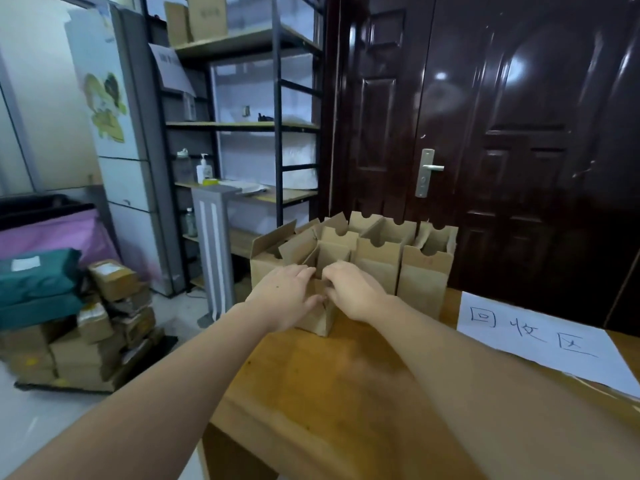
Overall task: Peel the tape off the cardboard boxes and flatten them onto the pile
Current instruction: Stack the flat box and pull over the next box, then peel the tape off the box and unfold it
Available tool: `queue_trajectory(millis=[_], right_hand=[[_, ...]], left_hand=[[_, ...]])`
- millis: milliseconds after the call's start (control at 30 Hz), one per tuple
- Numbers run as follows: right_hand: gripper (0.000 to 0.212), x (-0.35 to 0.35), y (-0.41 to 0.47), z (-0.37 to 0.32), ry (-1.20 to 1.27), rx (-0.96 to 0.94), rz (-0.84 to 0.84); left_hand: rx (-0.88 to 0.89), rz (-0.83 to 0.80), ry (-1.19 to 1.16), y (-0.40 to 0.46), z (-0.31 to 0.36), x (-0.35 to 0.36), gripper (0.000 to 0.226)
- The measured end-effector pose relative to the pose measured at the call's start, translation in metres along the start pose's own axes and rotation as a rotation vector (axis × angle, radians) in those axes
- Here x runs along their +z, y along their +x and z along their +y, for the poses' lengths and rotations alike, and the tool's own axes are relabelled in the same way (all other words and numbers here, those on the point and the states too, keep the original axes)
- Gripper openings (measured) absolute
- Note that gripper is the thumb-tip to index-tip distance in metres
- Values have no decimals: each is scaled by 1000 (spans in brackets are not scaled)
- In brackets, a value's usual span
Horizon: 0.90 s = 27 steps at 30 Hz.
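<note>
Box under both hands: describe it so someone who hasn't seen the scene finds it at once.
Start at the wooden table in front of the dark door. A cluster of open cardboard boxes stands at its far edge. The small box sits just in front of them, nearest the camera, the only one with the left hand and right hand on it.

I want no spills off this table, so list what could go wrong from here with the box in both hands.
1. The small box that the left hand and right hand grip stands close in front of the open boxes; a hard pull may knock them over.
2. The leftmost open box stands near the table's left edge and might fall off.
3. Both hands cover the top, so any tape is hidden.
</note>
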State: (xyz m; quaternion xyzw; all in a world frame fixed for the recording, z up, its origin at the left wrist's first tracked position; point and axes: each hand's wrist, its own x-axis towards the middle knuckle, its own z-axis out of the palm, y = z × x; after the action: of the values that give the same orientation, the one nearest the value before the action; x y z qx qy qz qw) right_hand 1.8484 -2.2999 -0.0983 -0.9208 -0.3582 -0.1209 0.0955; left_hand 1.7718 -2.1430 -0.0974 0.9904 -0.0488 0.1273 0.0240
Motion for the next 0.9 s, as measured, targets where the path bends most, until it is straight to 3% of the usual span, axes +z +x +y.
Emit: queue_trajectory(millis=[133,400,700,800,900], right_hand=[[4,-5,-33,15,24,2,-39],[6,-46,-139,62,100,-6,-34],[27,-93,-285,112,179,235,-33],[11,-103,-324,128,207,342,18],[54,-107,-353,134,210,429,8]], left_hand=[[31,-7,35,-9,11,2,69],[194,1,88,-33,59,5,65],[442,102,77,-52,175,19,66],[533,135,76,-52,212,22,54],[553,87,-9,-53,239,30,44]])
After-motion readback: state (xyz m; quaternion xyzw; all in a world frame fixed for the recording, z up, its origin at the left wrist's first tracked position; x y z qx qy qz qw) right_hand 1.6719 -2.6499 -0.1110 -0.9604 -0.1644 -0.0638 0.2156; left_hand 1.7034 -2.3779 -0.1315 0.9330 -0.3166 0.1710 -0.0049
